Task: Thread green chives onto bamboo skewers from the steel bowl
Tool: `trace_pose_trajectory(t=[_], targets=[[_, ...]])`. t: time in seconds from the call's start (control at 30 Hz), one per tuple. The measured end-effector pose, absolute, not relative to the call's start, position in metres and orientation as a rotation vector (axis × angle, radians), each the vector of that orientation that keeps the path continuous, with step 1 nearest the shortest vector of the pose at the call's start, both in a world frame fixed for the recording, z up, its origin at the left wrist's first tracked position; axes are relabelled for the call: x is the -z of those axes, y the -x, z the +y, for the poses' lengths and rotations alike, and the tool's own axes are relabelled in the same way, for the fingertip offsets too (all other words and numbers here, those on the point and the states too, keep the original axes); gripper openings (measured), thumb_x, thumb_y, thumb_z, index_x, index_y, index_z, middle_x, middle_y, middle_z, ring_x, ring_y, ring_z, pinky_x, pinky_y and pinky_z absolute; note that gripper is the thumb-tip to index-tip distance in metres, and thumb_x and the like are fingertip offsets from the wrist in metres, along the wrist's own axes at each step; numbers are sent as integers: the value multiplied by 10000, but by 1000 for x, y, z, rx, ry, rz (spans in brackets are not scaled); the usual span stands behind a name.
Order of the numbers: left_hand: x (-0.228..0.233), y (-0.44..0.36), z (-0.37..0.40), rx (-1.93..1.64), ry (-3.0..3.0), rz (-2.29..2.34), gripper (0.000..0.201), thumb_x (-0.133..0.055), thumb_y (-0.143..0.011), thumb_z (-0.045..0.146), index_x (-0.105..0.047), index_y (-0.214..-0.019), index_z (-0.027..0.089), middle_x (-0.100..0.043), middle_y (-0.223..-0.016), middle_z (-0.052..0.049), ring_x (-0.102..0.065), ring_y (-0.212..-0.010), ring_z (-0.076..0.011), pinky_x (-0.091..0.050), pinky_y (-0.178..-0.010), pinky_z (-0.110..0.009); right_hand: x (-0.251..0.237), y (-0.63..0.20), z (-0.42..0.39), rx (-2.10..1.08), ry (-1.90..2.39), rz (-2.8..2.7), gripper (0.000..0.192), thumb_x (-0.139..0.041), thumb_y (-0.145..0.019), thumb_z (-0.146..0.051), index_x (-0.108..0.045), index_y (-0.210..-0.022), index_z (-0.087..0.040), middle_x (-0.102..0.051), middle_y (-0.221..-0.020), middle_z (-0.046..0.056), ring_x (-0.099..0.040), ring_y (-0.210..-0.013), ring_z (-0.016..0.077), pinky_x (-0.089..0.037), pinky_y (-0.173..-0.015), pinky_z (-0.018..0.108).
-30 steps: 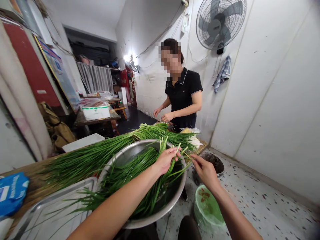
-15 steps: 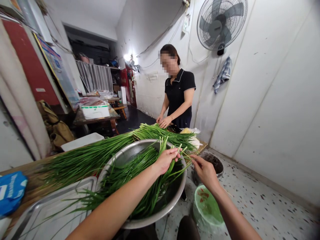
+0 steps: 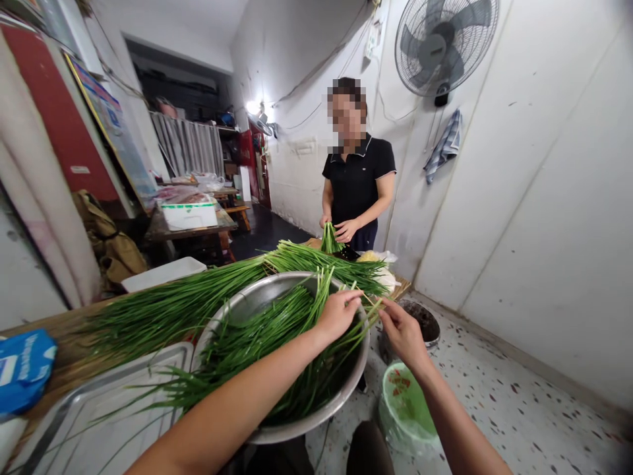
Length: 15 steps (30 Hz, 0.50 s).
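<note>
Green chives [image 3: 277, 333] fill the steel basin [image 3: 257, 300], their long axis running from the near-left rim up toward the far-right rim, cut ends pointing at the hands. The left hand [image 3: 339, 313] rests over the basin's far-right edge, fingers closed around a small bunch of stalk ends. The right hand [image 3: 403, 333] sits just outside that same rim, thumb and fingertips pinched on a single thin stalk that sticks out from the bunch toward it; so the left hand is the nearer one to the heap, the right works only the tips. Behind the basin a longer pile of chives [image 3: 188, 300] lies across the wooden table [image 3: 69, 346]. Below the basin's right edge stands a green-lined bin [image 3: 403, 409]. Beyond the basin another person [image 3: 359, 188] holds a bunch upright.
</note>
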<state>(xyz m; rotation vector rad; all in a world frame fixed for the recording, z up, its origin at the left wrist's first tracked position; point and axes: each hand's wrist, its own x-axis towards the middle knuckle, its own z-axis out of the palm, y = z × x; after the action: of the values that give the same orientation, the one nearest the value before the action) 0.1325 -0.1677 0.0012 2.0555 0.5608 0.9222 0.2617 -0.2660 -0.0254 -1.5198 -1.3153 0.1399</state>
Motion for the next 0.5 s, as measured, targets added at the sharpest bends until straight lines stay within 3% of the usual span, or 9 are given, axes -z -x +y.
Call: trace_pose_trajectory(t=[0.13, 0.3, 0.5], targets=[[5, -138, -154, -904, -2086, 806, 105, -616, -669, 222, -657, -759, 189, -613, -811, -60, -516, -795, -202, -342, -798, -305, 25, -259, -268, -126, 1513, -1302, 513, -403, -833, -354, -350, -1292, -131, -395, -514, -60, -368, -451, 95, -331, -454, 182], [26, -153, -135, -971, -1823, 1218, 205, -707, -542, 149, -573, -695, 180, -561, -771, -53, -495, -850, -229, -312, -785, -319, 26, -260, -265, -50, 1548, -1325, 429, -388, -833, -352, -487, -1199, -153, -418, -551, -37, -346, -464, 87, -329, -463, 181], [33, -155, -118, -877, -1761, 1189, 209, -712, -489, 64, -535, -511, 173, -528, -646, -23, -514, -826, -216, -329, -728, -284, 34, -269, -259, 9, 1631, -1309, 450, -395, -824, -353, -487, -1206, -134, -398, -475, -49, -346, -406, 95, -318, -425, 192]])
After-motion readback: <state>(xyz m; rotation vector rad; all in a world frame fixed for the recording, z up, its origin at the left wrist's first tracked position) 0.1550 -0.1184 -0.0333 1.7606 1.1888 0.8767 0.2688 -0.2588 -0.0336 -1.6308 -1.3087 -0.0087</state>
